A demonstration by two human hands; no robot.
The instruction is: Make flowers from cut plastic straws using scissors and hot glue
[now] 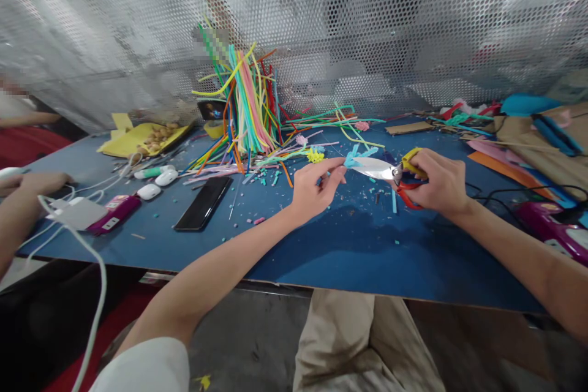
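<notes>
Between finger and thumb, my left hand (316, 187) pinches a small light-blue bundle of pipe cleaner pieces (356, 157) above the blue table. My right hand (438, 180) grips the scissors (374, 168), which have one yellow and one red handle. Their silver blades point left and meet the blue bundle; whether the blades are parted there I cannot tell. Behind my left hand lies a yellow fuzzy pipe cleaner shape (315, 155). Small blue and pink clippings are scattered on the tabletop below both hands.
A tall bunch of coloured pipe cleaners (250, 104) stands at the back. A black phone (203, 203) lies left of my forearm. White cables (94, 251) hang over the front edge near another person's hand (43, 184). Paper and cardboard (528, 141) crowd the right side.
</notes>
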